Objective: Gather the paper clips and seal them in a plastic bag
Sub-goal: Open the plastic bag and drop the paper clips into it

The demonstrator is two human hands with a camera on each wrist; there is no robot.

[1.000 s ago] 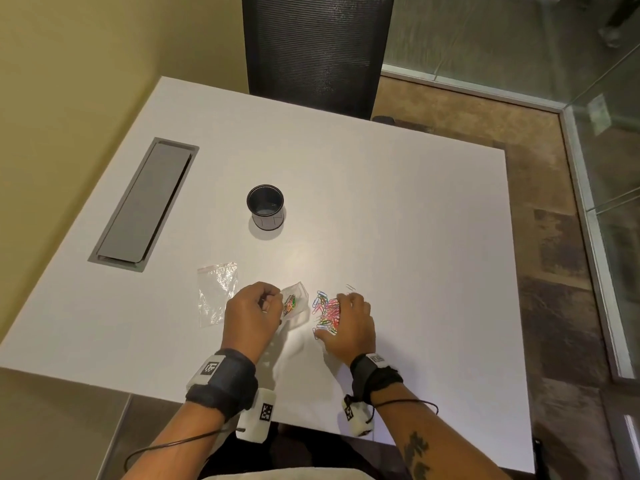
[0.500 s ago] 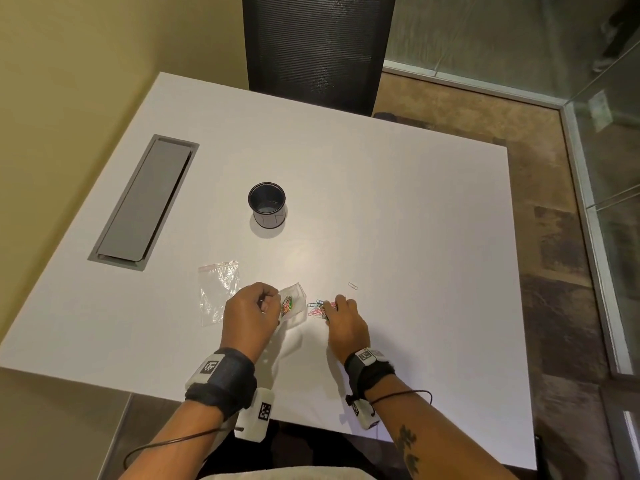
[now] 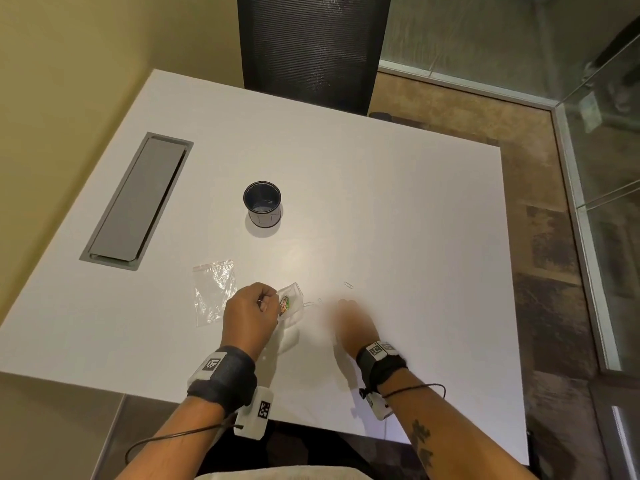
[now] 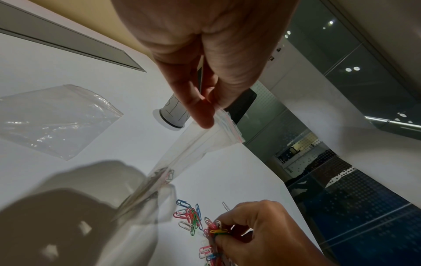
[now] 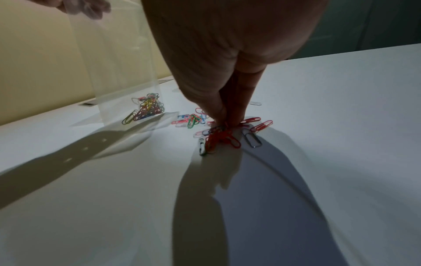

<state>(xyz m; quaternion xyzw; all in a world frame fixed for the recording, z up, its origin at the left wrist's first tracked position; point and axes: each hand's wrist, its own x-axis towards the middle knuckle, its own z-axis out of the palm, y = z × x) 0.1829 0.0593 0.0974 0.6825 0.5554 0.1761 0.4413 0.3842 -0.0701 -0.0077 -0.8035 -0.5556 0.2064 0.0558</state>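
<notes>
My left hand [image 3: 268,303] pinches the top edge of a small clear zip bag [image 3: 292,297], which hangs down to the white table [image 3: 398,220]. Several coloured paper clips [image 3: 284,304] lie in the bag's bottom corner. In the left wrist view the left hand's fingertips [image 4: 205,118] grip the bag [image 4: 193,149] at its red-lined zip strip. Just right of the bag, my right hand [image 5: 224,122] pinches a bunch of mostly red clips [image 5: 222,136] against the table. More loose clips [image 5: 191,119] lie between the bunch and the bag [image 5: 123,63]. In the head view the right hand [image 3: 349,317] is motion-blurred.
A second, empty clear bag [image 3: 214,291] lies flat left of my left hand. A black cup [image 3: 262,204] stands further back at mid-table. A grey cable hatch [image 3: 136,199] is set into the table's left side. A single stray clip [image 3: 348,285] lies beyond my right hand. A black chair [image 3: 311,46] stands at the far edge.
The right hand drew the spread pile of clips together and its fingers closed on a bunch; far fewer clips show beside it in the head view. Left hand and bag stayed put.
</notes>
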